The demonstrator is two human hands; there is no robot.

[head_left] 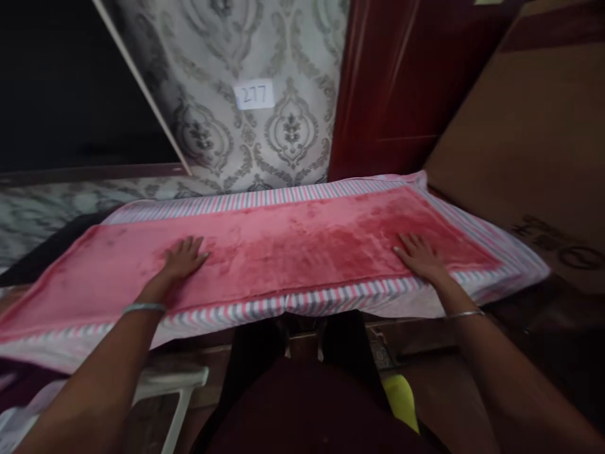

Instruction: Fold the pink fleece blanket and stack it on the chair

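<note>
A long pink plush cloth (283, 252) lies spread flat over a striped cloth (227, 200) in pink, grey and white, whose edges show at the back, front and right. My left hand (183, 257) rests palm down on the left half of the pink cloth, fingers spread. Toward its right end, my right hand (420, 255) lies flat on the plush near the front edge, fingers stretched out. Neither hand grips anything. Darker, brushed patches show in the pile between the hands and around the right one. What supports the cloths is mostly hidden.
A large cardboard box (529, 145) stands at the right, beside a dark red panel (382, 88). Behind are patterned wallpaper (250, 38) with a paper label (254, 94) and a black screen (80, 82). A white frame (179, 384) and a yellow object (401, 400) are below.
</note>
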